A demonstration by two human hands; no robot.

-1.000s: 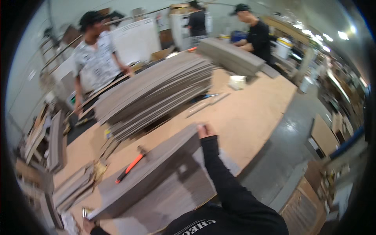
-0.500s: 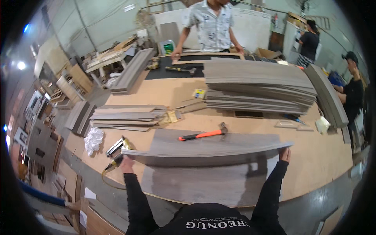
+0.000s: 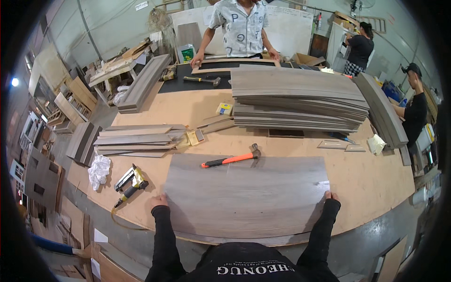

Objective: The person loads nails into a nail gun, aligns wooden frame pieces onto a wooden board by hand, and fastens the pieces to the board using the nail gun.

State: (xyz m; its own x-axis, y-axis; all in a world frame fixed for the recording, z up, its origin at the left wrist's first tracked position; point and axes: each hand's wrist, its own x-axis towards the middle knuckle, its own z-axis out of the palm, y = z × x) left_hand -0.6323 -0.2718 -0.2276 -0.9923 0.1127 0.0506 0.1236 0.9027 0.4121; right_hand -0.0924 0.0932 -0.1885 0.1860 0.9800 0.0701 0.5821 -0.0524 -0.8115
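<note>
Hammer [image 3: 238, 158] and stacked boards [image 3: 300, 105] suggest a workshop.

"What's at the left hand [image 3: 159, 201]?"
"The left edge of the grey panel [image 3: 246, 199]; the right hand [image 3: 330, 195] touches its right."
"What lies nearby?"
"A claw hammer [image 3: 231, 159], far side; a nail gun [image 3: 133, 182] on the tabletop [image 3: 371, 188]."

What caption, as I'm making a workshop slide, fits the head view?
Left hand and right hand at opposite ends of a panel, hammer near its far edge, air tool at left.

Glare whitens the panel [image 3: 244, 195]; fisheye corners fall black.
</note>
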